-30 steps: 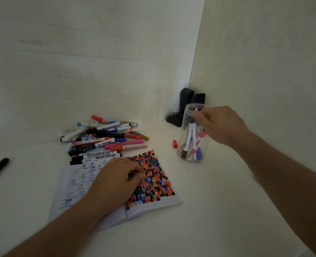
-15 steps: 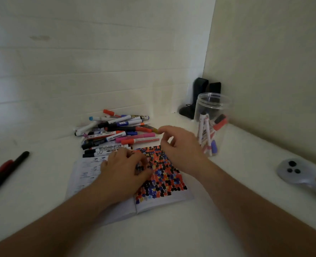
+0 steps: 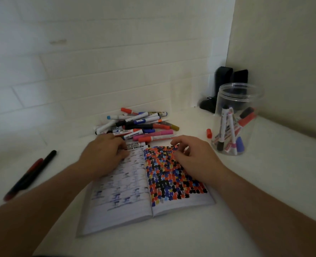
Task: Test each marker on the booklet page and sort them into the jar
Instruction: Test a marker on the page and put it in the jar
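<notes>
white counter [image 3: 153, 242] in a tiled corner. marker pile [image 3: 138, 127] at 12 o'clock of booklet [image 3: 148, 184], jar [image 3: 236, 117] at 2. left hand [image 3: 103, 154] fingers curled at pile edge, grip unclear; right hand [image 3: 196, 156] loosely curled, empty. risk: pile scatters, loose red cap [image 3: 209, 133] rolls off.

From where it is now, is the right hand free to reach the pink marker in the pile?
Probably yes. The right hand hovers over the booklet, fingers loosely curled and seemingly empty, and the pink marker lies on the near edge of the pile just beyond its fingertips, with only an orange-capped marker between them.
</notes>
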### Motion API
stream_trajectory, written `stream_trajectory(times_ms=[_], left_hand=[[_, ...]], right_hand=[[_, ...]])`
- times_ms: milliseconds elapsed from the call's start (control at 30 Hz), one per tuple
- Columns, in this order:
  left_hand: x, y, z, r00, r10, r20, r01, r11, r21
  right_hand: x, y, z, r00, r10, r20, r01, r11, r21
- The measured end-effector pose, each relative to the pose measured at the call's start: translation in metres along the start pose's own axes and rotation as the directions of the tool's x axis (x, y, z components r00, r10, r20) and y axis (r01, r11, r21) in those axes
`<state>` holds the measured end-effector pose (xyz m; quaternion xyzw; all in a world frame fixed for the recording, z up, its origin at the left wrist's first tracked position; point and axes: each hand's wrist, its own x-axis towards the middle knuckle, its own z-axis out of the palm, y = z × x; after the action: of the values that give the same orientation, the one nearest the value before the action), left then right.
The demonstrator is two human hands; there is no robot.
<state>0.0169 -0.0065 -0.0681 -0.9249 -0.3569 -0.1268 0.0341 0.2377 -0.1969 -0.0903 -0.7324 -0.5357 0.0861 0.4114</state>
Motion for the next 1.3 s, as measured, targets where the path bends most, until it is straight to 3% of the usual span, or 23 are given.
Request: stream_trajectory(times_ms=[233, 300, 367, 467, 600, 767, 933, 1033, 1167, 1300], left_hand=[[0.002, 0.009, 0.011, 0.987, -0.003, -0.163, 0.023, 0.992, 0.124], [-0.001, 0.016, 0.003, 0.974, -0.001, -0.225, 0.017, 0.997, 0.069], [-0.007, 0.033, -0.007, 0.959, 0.076, -0.273, -0.088, 0.996, -0.032], [-0.020, 0.067, -0.019, 0.966, 0.203, -0.163, -0.231, 0.956, -0.181], [-0.027, 0.086, -0.011, 0.966, 0.256, -0.039, -0.254, 0.911, -0.323], [-0.025, 0.079, 0.004, 0.980, 0.192, -0.060, -0.198, 0.872, -0.447], [-0.030, 0.077, 0.010, 0.986, 0.132, -0.101, -0.166, 0.822, -0.545], [-0.033, 0.077, 0.009, 0.977, 0.161, -0.141, -0.211, 0.839, -0.501], [-0.035, 0.076, 0.007, 0.968, 0.178, -0.174, -0.243, 0.834, -0.496], [-0.037, 0.078, 0.008, 0.956, 0.240, -0.171, -0.292, 0.839, -0.459]], right_hand=[[-0.002, -0.002, -0.003, 1.000, 0.006, -0.028, -0.005, 0.999, 0.035], [-0.002, -0.003, -0.003, 0.999, -0.008, -0.047, 0.011, 0.998, 0.055], [-0.002, -0.009, -0.007, 0.998, -0.027, -0.052, 0.034, 0.991, 0.127], [-0.004, -0.018, -0.014, 0.985, -0.171, -0.016, 0.172, 0.981, 0.092], [-0.003, -0.014, -0.024, 0.925, -0.372, 0.075, 0.379, 0.903, -0.200], [-0.001, -0.001, -0.040, 0.975, -0.200, 0.099, 0.223, 0.897, -0.381], [-0.013, -0.022, -0.028, 0.972, -0.180, 0.151, 0.234, 0.707, -0.668], [-0.020, -0.046, -0.009, 0.952, -0.231, 0.201, 0.303, 0.627, -0.718], [-0.015, -0.049, -0.002, 0.953, -0.131, 0.274, 0.277, 0.745, -0.608], [-0.017, -0.038, -0.005, 0.943, -0.180, 0.281, 0.309, 0.787, -0.534]])
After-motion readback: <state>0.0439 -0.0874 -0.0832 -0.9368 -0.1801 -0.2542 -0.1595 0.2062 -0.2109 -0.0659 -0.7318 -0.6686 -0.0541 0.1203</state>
